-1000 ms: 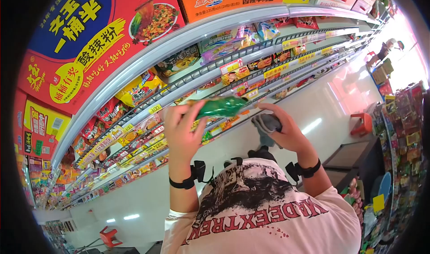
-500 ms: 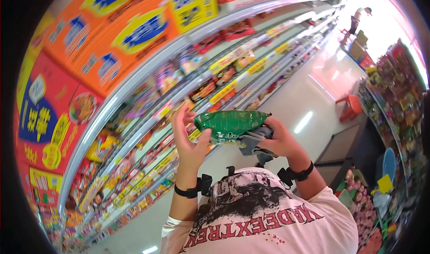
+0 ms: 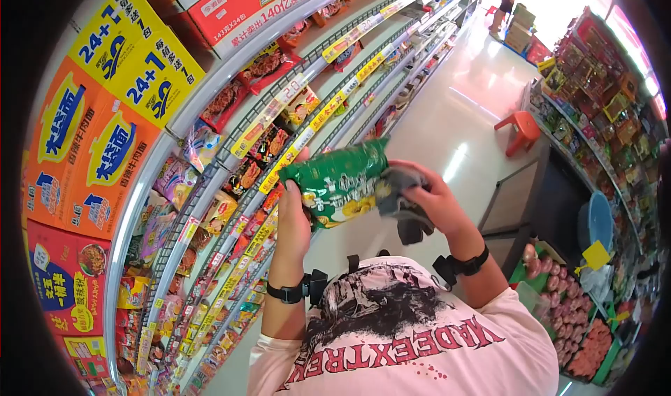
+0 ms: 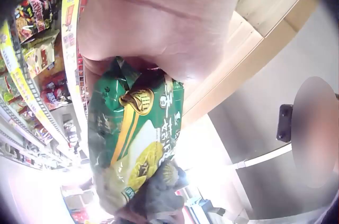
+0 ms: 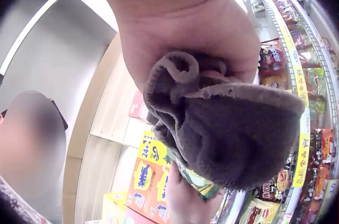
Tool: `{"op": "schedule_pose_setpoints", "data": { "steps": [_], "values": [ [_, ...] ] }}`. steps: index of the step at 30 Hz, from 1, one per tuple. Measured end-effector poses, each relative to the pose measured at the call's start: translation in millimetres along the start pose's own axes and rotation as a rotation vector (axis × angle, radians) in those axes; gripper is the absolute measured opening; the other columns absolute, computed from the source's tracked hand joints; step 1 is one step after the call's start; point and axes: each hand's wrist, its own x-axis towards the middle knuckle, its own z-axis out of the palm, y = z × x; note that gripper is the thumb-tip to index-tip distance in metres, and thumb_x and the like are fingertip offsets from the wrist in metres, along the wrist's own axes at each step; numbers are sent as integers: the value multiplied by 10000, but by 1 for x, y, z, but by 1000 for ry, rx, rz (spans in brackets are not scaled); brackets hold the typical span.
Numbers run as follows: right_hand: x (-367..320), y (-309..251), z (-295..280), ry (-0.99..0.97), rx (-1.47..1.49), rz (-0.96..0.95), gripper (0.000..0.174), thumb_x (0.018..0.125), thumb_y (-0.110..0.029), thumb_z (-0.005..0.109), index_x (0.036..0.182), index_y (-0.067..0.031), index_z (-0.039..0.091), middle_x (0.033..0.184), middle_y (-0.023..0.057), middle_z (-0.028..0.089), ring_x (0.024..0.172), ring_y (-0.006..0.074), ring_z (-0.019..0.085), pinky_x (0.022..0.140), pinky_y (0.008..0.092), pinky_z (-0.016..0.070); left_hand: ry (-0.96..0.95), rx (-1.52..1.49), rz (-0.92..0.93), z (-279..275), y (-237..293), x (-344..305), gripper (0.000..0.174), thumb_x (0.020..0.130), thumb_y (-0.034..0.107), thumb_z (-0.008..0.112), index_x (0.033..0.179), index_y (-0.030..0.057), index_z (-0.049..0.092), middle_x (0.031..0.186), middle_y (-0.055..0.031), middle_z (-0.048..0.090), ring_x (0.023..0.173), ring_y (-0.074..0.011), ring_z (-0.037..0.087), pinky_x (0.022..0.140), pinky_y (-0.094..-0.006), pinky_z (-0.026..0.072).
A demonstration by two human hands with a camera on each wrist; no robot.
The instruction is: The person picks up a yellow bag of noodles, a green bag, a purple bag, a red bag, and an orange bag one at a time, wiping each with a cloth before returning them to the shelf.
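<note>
In the head view my left hand (image 3: 295,218) grips one end of a glossy green food packet (image 3: 346,176), thumb along its front. Yellow food pictures and white lettering show on that packet, also in the left wrist view. A dark grey cloth (image 3: 400,199) is bunched in my right hand (image 3: 440,202), at the packet's other end. Seen from the right wrist, the cloth (image 5: 228,128) hangs in thick folds below the palm and hides most of the packet (image 5: 200,182).
Long shelves of bagged food (image 3: 269,144) curve along the left, with cartons (image 3: 105,137) stacked on top. On the right are a red stool (image 3: 517,132), a black stand (image 3: 514,197), crates of pinkish produce (image 3: 559,291) and a blue basin (image 3: 597,221). A person (image 3: 504,4) stands far off.
The head view has swung along the shelves. The packet has turned from edge-on to show its printed front. The right hand and cloth have come against its right end.
</note>
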Motion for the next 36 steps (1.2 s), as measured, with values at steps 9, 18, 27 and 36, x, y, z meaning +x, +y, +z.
{"op": "schedule_pose_setpoints", "data": {
  "steps": [9, 18, 27, 36],
  "values": [
    [53, 3, 47, 134, 222, -265, 398, 1069, -124, 507, 1455, -33, 543, 1353, 99, 631, 1183, 202, 643, 1019, 356, 527, 51, -340, -206, -19, -12, 9, 563, 1146, 446, 371, 1551, 61, 437, 1551, -78, 528, 1380, -228, 537, 1172, -430, 399],
    [110, 24, 171, -52, -1060, -988, 628, 778, -95, 698, 1397, -176, 640, 1519, 59, 548, 1430, 356, 447, 1215, 473, 332, 244, -254, -199, -55, 11, -7, 461, 1130, 332, 478, 1502, 60, 460, 1460, -74, 565, 1299, -169, 584, 1077, -356, 496],
    [148, 97, 180, -68, 6, -324, 353, 1038, -49, 530, 1386, -33, 593, 1346, 66, 648, 1239, 201, 597, 1079, 356, 470, 146, -437, -64, -142, 31, -39, 424, 1132, 340, 473, 1395, 27, 583, 1357, -79, 668, 1223, -209, 641, 1078, -403, 481],
    [136, 121, 184, -221, -14, -131, 371, 1123, -199, 466, 1431, -3, 536, 1277, 33, 650, 1122, 101, 609, 969, 279, 509, 208, -667, -9, -190, 58, -59, 409, 1120, 354, 486, 1393, 71, 599, 1370, -51, 674, 1255, -229, 629, 1116, -434, 451]
  ]
}}
